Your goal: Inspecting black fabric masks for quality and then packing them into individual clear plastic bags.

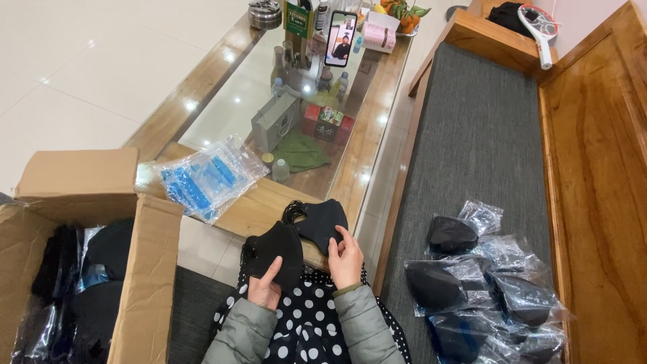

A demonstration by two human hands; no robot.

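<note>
Both hands hold black masks at the surface's near edge: left hand [264, 288] fingers clamped on one mask [275, 256], right hand [346, 259] fingers on another mask [322, 222]; several bagged masks [485, 290] already lie on the bench cushion, many remain in the box [74, 283]

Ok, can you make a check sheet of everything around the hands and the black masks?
Surface: glass-topped wooden table, grey bench cushion.
Job's things: black mask in the left hand; second black mask touched by the right hand.
Clutter: empty clear bags, bagged masks, cardboard box, propped phone, bottles.
Grippers: both are bare hands, each on a mask.
Cables: nothing seen.
Surroundings: pale tiled floor, racket-shaped swatter.
</note>
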